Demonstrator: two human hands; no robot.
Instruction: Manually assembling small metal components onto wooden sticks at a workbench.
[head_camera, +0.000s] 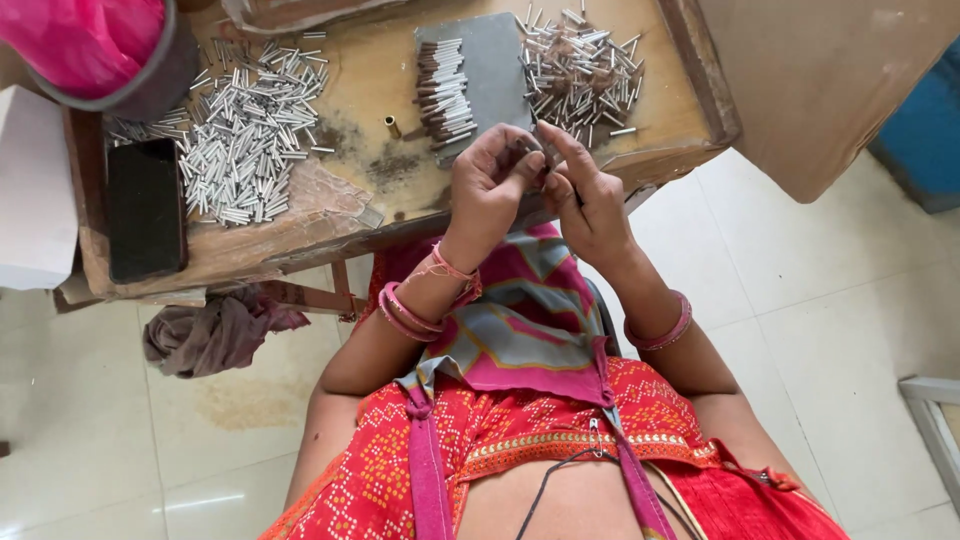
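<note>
My left hand (490, 180) and my right hand (585, 195) meet fingertip to fingertip just in front of the wooden worktable (370, 215). Between the fingers both pinch a small thin metal piece (545, 165), mostly hidden by them. Behind the hands a grey pad (495, 70) carries a neat row of short dark tubes (443, 90). A loose heap of silver tubes (580, 70) lies to its right, and a larger heap of silver tubes (245, 125) spreads on the table's left.
A single brass tube (392, 126) lies near the pad. A black phone (145, 208) rests at the table's left edge, beside a dark bowl with pink cloth (110, 45). A brown rag (215, 335) hangs below the table. Pale tiled floor (820, 260) lies to the right.
</note>
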